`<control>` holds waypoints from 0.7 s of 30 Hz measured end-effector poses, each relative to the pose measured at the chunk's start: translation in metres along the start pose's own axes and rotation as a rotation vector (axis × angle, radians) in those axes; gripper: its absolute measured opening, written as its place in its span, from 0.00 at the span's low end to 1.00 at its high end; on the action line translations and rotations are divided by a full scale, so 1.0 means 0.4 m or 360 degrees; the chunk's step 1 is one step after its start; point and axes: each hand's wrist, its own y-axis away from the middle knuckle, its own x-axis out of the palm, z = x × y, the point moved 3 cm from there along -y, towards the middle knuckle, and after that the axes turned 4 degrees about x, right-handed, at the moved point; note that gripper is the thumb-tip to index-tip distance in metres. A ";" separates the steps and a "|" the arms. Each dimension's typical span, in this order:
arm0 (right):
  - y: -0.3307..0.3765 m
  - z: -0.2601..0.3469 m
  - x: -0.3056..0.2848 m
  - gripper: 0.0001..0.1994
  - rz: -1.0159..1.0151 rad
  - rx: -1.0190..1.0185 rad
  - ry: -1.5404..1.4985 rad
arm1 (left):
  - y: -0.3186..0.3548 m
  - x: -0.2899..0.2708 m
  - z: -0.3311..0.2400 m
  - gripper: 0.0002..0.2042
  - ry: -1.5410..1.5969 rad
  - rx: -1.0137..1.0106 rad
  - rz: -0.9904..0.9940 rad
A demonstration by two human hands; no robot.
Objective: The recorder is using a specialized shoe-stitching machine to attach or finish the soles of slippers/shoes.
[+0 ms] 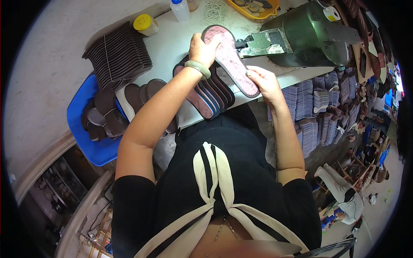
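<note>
A pinkish-red patterned shoe sole (pixel 232 60) with a dark stitched edge is held up beside the green machine's arm (pixel 269 43). My left hand (pixel 203 50) grips its broad far end, thumb on top. At the near end, my right hand (pixel 265 83) pinches the right edge between thumb and fingers. The sole's edge meets the dark tip of the machine arm; whether it sits in the stitching point I cannot make out. Below my left wrist, a row of similar soles (pixel 211 96) in red and dark colours lies on the white table (pixel 167 47), partly hidden by my arm.
Left of my arm stands a tied stack of dark brown soles (pixel 117 56), above a blue tub (pixel 77 116) holding more soles. A yellow-lidded jar (pixel 146 24), a blue-capped bottle (pixel 180 10) and a yellow basket (pixel 254 13) stand farther back. Bundled grey soles (pixel 304 99) are piled at right.
</note>
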 end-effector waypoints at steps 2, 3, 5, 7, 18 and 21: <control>-0.005 0.015 0.005 0.13 -0.0007 -0.0012 -0.0008 | -0.018 0.007 0.015 0.29 -0.0086 0.0042 0.0004; -0.004 0.023 0.012 0.13 -0.0059 0.0008 0.0038 | -0.032 0.009 0.022 0.29 -0.0084 0.0038 -0.0001; -0.012 0.043 0.037 0.13 -0.0046 -0.0044 0.0143 | -0.049 0.006 0.033 0.30 -0.0075 0.0006 0.0052; -0.022 0.053 0.076 0.14 -0.0015 -0.0202 0.0267 | -0.049 -0.013 0.030 0.30 -0.0133 0.0110 0.0006; 0.023 -0.188 0.454 0.25 0.0457 -0.0827 0.1554 | 0.234 -0.313 0.241 0.19 0.0628 0.0057 -0.0098; 0.025 -0.228 0.490 0.22 0.0760 -0.1163 0.1387 | 0.286 -0.408 0.403 0.22 0.0655 -0.0116 -0.0218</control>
